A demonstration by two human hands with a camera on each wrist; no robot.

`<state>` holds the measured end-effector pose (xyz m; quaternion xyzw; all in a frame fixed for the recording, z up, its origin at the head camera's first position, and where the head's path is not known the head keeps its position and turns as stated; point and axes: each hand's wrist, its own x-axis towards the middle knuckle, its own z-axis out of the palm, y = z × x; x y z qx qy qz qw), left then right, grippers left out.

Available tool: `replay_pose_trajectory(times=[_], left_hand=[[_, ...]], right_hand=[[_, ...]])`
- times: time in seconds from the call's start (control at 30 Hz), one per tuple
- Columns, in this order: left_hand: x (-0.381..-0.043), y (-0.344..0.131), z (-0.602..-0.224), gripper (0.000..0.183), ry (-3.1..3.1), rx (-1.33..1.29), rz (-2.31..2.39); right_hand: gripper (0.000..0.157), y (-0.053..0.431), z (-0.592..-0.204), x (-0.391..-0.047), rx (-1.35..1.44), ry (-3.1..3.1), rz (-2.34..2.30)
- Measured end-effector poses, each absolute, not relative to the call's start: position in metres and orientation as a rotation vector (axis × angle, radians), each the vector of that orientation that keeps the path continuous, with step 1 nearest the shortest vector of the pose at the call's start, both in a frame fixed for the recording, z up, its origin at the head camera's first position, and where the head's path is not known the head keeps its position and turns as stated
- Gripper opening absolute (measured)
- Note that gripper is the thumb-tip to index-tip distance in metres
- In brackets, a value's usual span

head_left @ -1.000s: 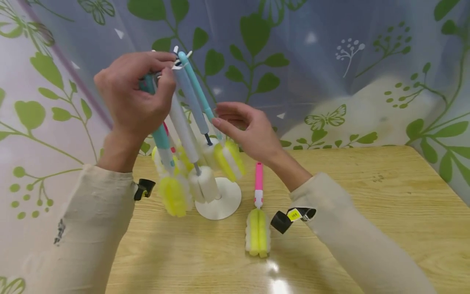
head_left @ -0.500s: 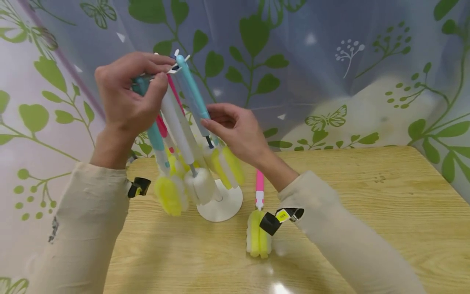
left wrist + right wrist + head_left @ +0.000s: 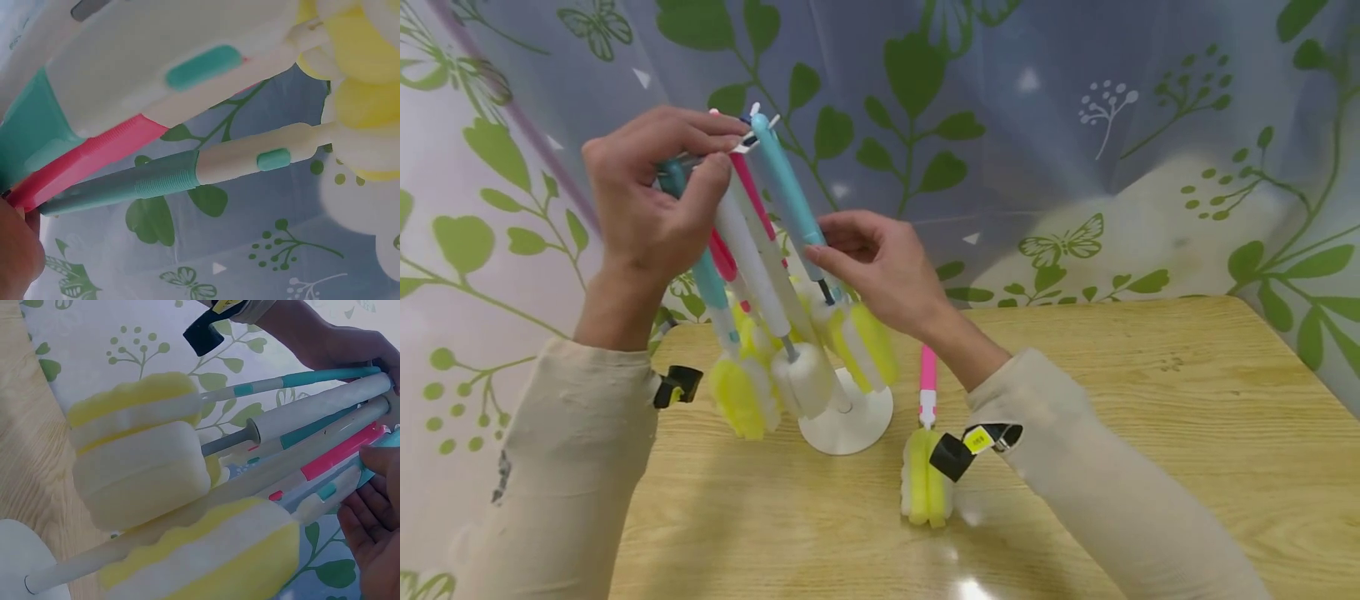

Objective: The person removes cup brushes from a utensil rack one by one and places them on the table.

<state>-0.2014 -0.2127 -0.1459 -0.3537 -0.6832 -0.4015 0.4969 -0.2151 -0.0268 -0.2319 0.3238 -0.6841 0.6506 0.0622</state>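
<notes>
A white stand (image 3: 861, 425) with a round base and pole leans left, several sponge bottle brushes hanging round its top. My left hand (image 3: 651, 183) grips the stand's top by the hooks, its fingertips partly hidden among the handle ends. My right hand (image 3: 887, 258) pinches the lower handle of a teal bottle brush (image 3: 786, 187) between thumb and fingers; its yellow-and-white sponge hangs below. In the right wrist view, the thumb lies over this handle. A white-sponge brush (image 3: 805, 379) and another teal brush (image 3: 745, 400) hang at the left. Pink handles (image 3: 344, 453) show behind the pole.
A pink-handled sponge brush (image 3: 927, 475) lies on the wooden table (image 3: 1112, 467), right of the stand's base. A leaf-patterned cloth (image 3: 1000, 150) hangs behind the table and down its left side. Black camera mounts sit on both sleeves.
My right hand has moved left with the teal brush, which now covers the blue-grey handle beside it. My left hand and the stand's top have shifted slightly left, and pink handles have come into sight.
</notes>
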Motion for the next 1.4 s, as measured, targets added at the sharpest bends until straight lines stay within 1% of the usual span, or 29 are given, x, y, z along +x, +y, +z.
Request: replay_pose_trajectory(times=[0.2,0.4,0.6,0.77,0.83,0.9,1.17,1.4], left_hand=[[-0.199,-0.21,-0.143,0.032,-1.655,-0.817,-0.822],[-0.194,-0.208,-0.149,0.035,-1.647,-0.631,-0.529],[-0.188,-0.196,-0.152,0.038,-1.673,-0.445,-0.294],[-0.183,-0.189,-0.15,0.05,-1.765,-0.334,-0.243],[-0.182,-0.186,-0.15,0.051,-1.797,-0.282,-0.235],[-0.181,-0.183,-0.15,0.05,-1.827,-0.239,-0.223],[-0.183,-0.181,-0.154,0.032,-1.821,-0.182,-0.206],[-0.186,-0.179,-0.154,0.03,-1.776,-0.213,-0.215]], right_hand=[[0.028,-0.019,-0.227,-0.215,0.946,-1.945,2.005],[0.028,-0.004,-0.226,-0.216,0.86,-1.927,2.031],[0.029,0.023,-0.238,-0.223,0.726,-1.988,1.971],[0.032,0.046,-0.252,-0.229,0.565,-2.059,1.909],[0.033,0.055,-0.259,-0.231,0.489,-2.104,1.899],[0.035,0.064,-0.265,-0.231,0.411,-2.156,1.892],[0.045,0.088,-0.303,-0.23,0.193,-2.387,1.861],[0.046,0.105,-0.333,-0.23,0.076,-2.597,1.893]])
